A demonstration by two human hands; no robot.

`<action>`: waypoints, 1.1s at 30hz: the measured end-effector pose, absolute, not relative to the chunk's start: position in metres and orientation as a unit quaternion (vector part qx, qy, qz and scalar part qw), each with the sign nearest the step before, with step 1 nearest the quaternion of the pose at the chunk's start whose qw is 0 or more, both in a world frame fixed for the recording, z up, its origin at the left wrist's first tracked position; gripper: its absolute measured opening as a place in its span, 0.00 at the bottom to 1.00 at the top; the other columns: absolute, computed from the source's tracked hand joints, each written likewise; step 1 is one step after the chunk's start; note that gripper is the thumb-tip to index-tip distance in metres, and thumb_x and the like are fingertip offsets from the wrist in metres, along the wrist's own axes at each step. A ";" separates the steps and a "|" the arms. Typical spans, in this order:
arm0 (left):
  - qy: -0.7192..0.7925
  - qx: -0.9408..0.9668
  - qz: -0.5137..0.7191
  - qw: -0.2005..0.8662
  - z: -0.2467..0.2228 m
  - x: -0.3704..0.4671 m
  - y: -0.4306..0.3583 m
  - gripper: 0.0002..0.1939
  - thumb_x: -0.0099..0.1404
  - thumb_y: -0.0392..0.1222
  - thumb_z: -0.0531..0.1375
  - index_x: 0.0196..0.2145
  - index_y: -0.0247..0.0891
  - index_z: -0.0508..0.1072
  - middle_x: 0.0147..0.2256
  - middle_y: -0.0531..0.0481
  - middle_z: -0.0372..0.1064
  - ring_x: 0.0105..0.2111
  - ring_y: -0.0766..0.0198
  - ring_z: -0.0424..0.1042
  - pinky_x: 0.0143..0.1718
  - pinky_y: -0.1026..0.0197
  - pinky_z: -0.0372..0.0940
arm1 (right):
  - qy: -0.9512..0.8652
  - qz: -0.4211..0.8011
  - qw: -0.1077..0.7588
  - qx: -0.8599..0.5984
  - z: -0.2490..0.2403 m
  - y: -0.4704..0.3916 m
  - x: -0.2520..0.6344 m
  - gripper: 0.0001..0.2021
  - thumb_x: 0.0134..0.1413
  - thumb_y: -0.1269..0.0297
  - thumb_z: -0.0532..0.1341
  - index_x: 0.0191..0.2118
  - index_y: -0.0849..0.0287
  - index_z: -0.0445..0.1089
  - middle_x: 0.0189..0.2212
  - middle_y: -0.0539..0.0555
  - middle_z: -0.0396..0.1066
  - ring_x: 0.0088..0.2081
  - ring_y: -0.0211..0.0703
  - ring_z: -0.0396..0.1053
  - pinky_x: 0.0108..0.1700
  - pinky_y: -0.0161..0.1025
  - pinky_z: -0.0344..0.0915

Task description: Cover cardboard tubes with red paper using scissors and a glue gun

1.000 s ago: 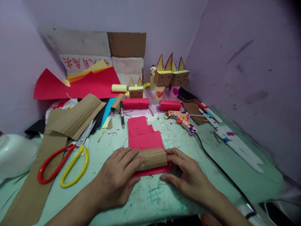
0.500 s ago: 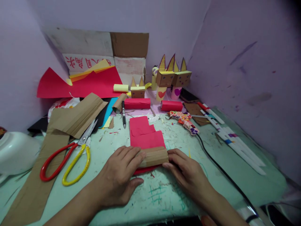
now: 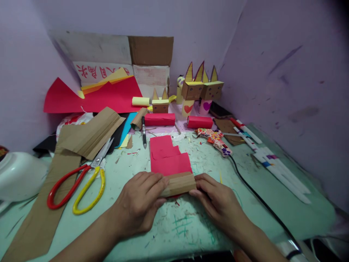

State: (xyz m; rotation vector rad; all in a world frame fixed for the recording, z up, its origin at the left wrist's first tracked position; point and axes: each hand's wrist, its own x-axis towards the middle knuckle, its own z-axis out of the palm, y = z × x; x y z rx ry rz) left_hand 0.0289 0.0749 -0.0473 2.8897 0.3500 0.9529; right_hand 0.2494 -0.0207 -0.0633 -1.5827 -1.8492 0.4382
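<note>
A rolled piece of brown cardboard (image 3: 180,183) lies across the near end of a red paper sheet (image 3: 173,162). My left hand (image 3: 143,200) is closed over the roll's left end, thumb at its near side. At the right end, the fingers and thumb of my right hand (image 3: 214,198) pinch the roll. A little red shows under the roll's near edge. The paper's stepped far part lies flat on the green tabletop (image 3: 185,233).
Scissors (image 3: 95,163) lie at left on cardboard strips (image 3: 38,218). Behind are a pen (image 3: 144,134), red rolls (image 3: 159,119) and cardboard figures (image 3: 192,91). A patterned glue gun (image 3: 214,138), its black cord and markers (image 3: 280,174) lie right.
The cardboard roll has tipped and shifted slightly toward me, and less red shows below it. My left thumb has drawn in against the roll.
</note>
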 end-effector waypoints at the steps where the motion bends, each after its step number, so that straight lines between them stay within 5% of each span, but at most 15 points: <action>1: 0.115 0.942 0.312 0.039 -0.048 0.029 0.075 0.18 0.61 0.31 0.56 0.49 0.26 0.66 0.42 0.34 0.73 0.40 0.48 0.72 0.38 0.45 0.71 | -0.705 0.173 0.332 -0.603 -0.063 -0.021 0.249 0.10 0.63 0.67 0.51 0.34 0.60 0.69 0.35 0.58 0.70 0.33 0.46 0.71 0.33 0.41 0.67; 6: 0.118 0.944 0.307 0.037 -0.048 0.027 0.074 0.18 0.61 0.31 0.55 0.50 0.27 0.66 0.42 0.35 0.73 0.41 0.49 0.73 0.39 0.46 0.72 | -0.676 0.160 0.394 -0.603 -0.060 -0.026 0.248 0.03 0.58 0.66 0.59 0.37 0.58 0.67 0.33 0.54 0.69 0.31 0.42 0.68 0.31 0.38 0.67; 9: 0.124 0.947 0.295 0.041 -0.047 0.026 0.074 0.18 0.61 0.32 0.55 0.50 0.29 0.66 0.43 0.35 0.73 0.42 0.49 0.73 0.39 0.46 0.72 | -0.680 0.062 0.413 -0.603 -0.056 -0.027 0.246 0.19 0.52 0.63 0.65 0.49 0.60 0.63 0.44 0.61 0.67 0.41 0.50 0.68 0.37 0.44 0.69; 12: 0.127 0.949 0.285 0.035 -0.046 0.026 0.073 0.19 0.62 0.33 0.56 0.51 0.30 0.65 0.44 0.36 0.73 0.42 0.49 0.73 0.40 0.46 0.72 | -0.754 0.017 0.360 -0.549 -0.053 -0.020 0.240 0.24 0.53 0.66 0.64 0.55 0.59 0.60 0.53 0.63 0.62 0.51 0.55 0.62 0.49 0.53 0.66; 19: 0.131 0.950 0.274 0.074 -0.046 0.025 0.075 0.20 0.63 0.35 0.55 0.52 0.30 0.64 0.44 0.36 0.73 0.43 0.49 0.72 0.41 0.47 0.71 | -0.781 0.001 0.351 -0.517 -0.061 -0.006 0.228 0.18 0.56 0.76 0.57 0.52 0.58 0.64 0.44 0.58 0.73 0.45 0.50 0.67 0.47 0.51 0.69; 27: 0.229 0.915 0.270 0.192 -0.040 0.016 0.077 0.23 0.61 0.41 0.61 0.52 0.36 0.61 0.51 0.37 0.64 0.52 0.50 0.65 0.50 0.48 0.65 | -0.775 0.073 0.353 -0.520 -0.057 -0.001 0.233 0.17 0.59 0.71 0.58 0.54 0.58 0.64 0.44 0.59 0.72 0.45 0.50 0.68 0.44 0.50 0.70; 33: 0.319 0.847 0.261 0.336 -0.029 0.011 0.072 0.13 0.64 0.47 0.57 0.43 0.38 0.67 0.33 0.50 0.68 0.31 0.62 0.69 0.31 0.60 0.66 | -0.778 0.051 0.360 -0.512 -0.057 -0.003 0.231 0.18 0.58 0.72 0.58 0.55 0.58 0.64 0.46 0.61 0.72 0.46 0.51 0.68 0.44 0.52 0.71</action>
